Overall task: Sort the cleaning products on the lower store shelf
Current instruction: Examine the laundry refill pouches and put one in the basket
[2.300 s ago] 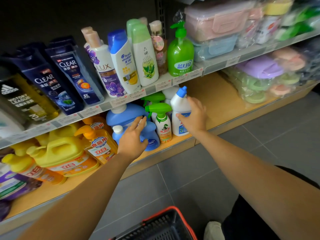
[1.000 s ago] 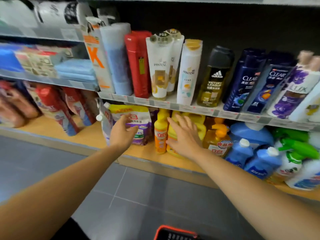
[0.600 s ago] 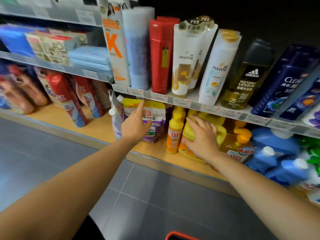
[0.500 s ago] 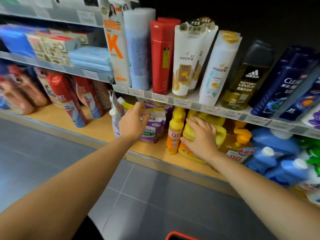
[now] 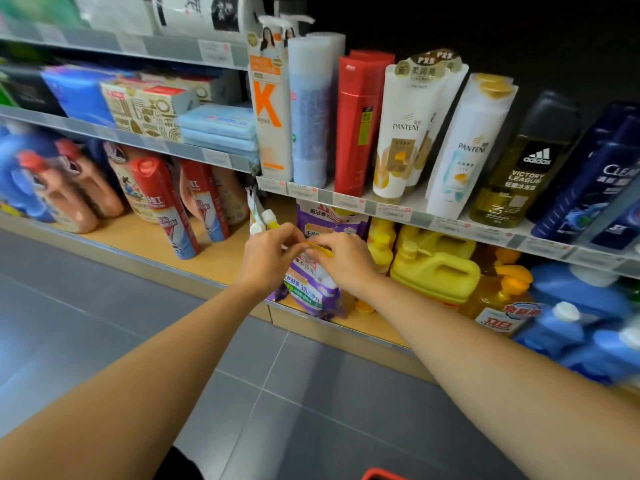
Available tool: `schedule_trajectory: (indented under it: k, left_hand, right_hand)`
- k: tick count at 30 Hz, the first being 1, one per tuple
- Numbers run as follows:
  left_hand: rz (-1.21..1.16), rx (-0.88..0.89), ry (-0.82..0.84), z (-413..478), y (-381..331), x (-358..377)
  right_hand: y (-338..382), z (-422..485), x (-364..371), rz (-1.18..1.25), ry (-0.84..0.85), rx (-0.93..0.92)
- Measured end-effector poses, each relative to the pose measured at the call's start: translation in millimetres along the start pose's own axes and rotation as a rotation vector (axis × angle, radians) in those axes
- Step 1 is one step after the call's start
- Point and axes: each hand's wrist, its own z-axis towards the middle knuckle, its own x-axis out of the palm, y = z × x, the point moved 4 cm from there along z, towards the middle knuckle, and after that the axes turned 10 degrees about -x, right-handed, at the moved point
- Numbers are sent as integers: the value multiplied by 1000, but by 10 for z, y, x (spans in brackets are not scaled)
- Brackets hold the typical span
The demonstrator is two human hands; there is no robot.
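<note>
Both hands meet at a purple and yellow detergent refill pouch standing on the lower wooden shelf. My left hand pinches its top edge from the left, and my right hand grips the yellow top from the right. A second pouch with a white cap stands just behind my left hand. Right of the pouch sit a yellow jug, small yellow bottles, an orange pump bottle and blue bottles.
Red-capped spray bottles and peach jugs fill the lower shelf to the left. Shampoo bottles line the shelf above, its price rail overhanging the pouch. Grey floor tiles lie below; a red basket rim shows at the bottom edge.
My right hand left the yellow jug and moved left onto the pouch's top. My left hand stayed on the pouch, now pinching its top edge. The pouch is tilted forward.
</note>
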Motion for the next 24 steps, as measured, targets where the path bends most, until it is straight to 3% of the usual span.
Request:
schedule_trajectory:
  k: [2, 7, 13, 19, 24]
  left_hand:
    - [-34, -2, -6, -23, 8, -80]
    - [-83, -65, -202, -29, 110, -349]
    - [-155, -188, 135, -69, 28, -242]
    - [-521, -262, 496, -325, -377, -145]
    - [-654, -184, 576, -721, -1112, -16]
  right_hand:
    - [4, 28, -2, 12, -23, 8]
    - [-121, -151, -162, 84, -144, 62]
    - [-9, -514, -565, 97, -224, -28]
    - [8, -1092, -1127, 238, -270, 8]
    - [-197, -1753, -1704, 167, -200, 114]
